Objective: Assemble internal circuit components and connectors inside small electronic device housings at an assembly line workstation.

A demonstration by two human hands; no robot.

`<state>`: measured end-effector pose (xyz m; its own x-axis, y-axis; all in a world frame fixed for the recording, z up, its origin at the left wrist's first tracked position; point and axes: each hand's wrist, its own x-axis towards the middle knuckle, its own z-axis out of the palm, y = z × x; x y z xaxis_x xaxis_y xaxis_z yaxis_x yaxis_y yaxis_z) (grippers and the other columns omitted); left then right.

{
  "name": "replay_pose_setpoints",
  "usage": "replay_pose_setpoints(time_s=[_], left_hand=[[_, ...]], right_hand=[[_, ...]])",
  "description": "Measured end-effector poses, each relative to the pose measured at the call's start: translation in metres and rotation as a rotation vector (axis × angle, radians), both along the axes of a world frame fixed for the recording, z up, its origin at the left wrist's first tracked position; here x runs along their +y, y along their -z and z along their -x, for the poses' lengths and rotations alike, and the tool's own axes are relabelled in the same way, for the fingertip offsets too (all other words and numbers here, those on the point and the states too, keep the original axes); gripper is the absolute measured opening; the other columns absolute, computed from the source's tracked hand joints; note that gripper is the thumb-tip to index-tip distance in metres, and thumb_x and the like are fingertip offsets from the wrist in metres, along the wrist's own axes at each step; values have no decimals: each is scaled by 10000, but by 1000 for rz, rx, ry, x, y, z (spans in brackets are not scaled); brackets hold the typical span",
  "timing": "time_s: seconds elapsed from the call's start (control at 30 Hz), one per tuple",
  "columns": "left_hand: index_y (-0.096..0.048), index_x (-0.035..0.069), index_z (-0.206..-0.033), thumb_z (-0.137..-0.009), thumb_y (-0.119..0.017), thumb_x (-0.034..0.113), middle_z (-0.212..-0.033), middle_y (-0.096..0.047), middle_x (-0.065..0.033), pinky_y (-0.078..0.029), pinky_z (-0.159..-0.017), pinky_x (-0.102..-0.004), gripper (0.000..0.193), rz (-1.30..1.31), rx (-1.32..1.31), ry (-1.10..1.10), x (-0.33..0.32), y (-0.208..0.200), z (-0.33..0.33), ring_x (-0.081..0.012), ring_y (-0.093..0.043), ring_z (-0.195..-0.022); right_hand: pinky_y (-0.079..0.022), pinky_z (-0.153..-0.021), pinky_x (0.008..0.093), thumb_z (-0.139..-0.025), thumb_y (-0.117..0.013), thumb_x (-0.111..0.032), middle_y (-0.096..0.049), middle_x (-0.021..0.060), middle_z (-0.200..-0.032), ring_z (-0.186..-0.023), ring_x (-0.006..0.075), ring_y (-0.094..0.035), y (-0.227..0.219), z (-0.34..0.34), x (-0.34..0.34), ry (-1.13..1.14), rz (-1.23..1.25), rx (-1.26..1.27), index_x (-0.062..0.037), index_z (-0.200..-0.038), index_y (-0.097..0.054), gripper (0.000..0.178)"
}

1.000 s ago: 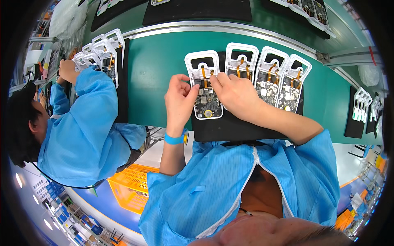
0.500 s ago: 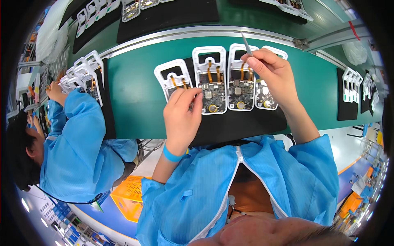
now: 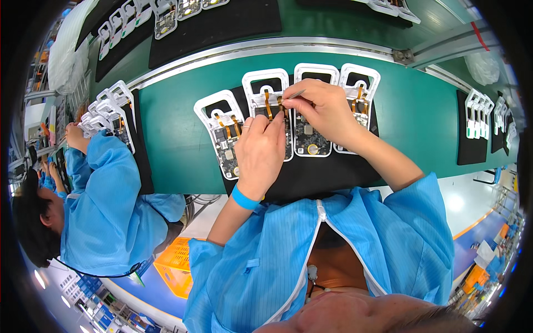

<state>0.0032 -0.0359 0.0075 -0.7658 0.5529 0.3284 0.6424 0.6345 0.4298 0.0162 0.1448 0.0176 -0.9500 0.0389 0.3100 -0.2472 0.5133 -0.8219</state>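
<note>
Several white plastic frames with dark circuit boards stand side by side before me. Over the second frame (image 3: pixel 266 74) from the left, my left hand (image 3: pixel 259 152) lies with its fingers bent together, covering much of the board; what is under its fingertips is hidden. My right hand (image 3: pixel 327 111) is closed on metal tweezers (image 3: pixel 297 93), beside that frame's right orange flex cable (image 3: pixel 281 103). Another orange flex cable (image 3: pixel 267 104) runs to its left. The leftmost frame (image 3: pixel 201 105), the third frame (image 3: pixel 316 68) and the rightmost frame (image 3: pixel 361 69) also carry boards and cables.
A black mat (image 3: pixel 311 180) lies under the frames on the green bench (image 3: pixel 166 127). A metal rail (image 3: pixel 233 58) runs behind them. More frames rest on a far mat (image 3: pixel 233 39). At left, a co-worker in a blue coat (image 3: pixel 111 205) handles similar frames.
My right hand has come down and left, bringing the tweezers from above the third frame to the second frame's cable. My left hand has shifted right over the second frame's board.
</note>
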Motion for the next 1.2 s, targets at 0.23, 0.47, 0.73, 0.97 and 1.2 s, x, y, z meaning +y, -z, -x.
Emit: replay_pose_setpoints(time_s=[0.23,0.47,0.73,0.97,1.2], left_hand=[[-732,37,-977,-812,-723,37,-734,-552,-77,-462,-621,-389,165,-129,-34,-12,-8,0,3,-260,-566,-701],[-679,60,-853,-799,-754,99,-785,-579,-79,-475,-642,-398,101,-91,-68,-238,-18,-1,17,-272,-592,-768],[-676,60,-852,-828,-737,110,-756,-596,-79,-476,-587,-390,83,-124,-150,-302,-18,2,18,-256,-611,-660],[-662,35,-875,-825,-729,45,-767,-633,-99,-488,-573,-370,84,-241,-179,-294,-15,5,19,-260,-628,-633],[-648,17,-882,-828,-710,0,-742,-640,-117,-495,-560,-368,84,-292,-170,-303,-17,6,19,-269,-632,-617]], right_hand=[[-521,-644,313,-860,-723,-79,-693,99,-896,-758,246,-659,2,4,-4,-31,-101,33,-24,-950,-681,114],[-510,-648,325,-857,-724,-90,-685,102,-890,-739,260,-647,-2,5,-7,-32,-132,-20,-39,-974,-668,140],[-496,-574,278,-884,-708,-67,-690,83,-898,-650,139,-629,-10,7,-2,39,18,-21,-13,-963,-694,96],[-500,-600,281,-873,-722,-77,-686,90,-906,-662,169,-630,1,9,-2,-59,-92,24,-9,-970,-676,127],[-506,-655,355,-875,-703,-71,-652,101,-875,-717,273,-620,-16,9,-10,-68,-187,35,0,-954,-624,133]])
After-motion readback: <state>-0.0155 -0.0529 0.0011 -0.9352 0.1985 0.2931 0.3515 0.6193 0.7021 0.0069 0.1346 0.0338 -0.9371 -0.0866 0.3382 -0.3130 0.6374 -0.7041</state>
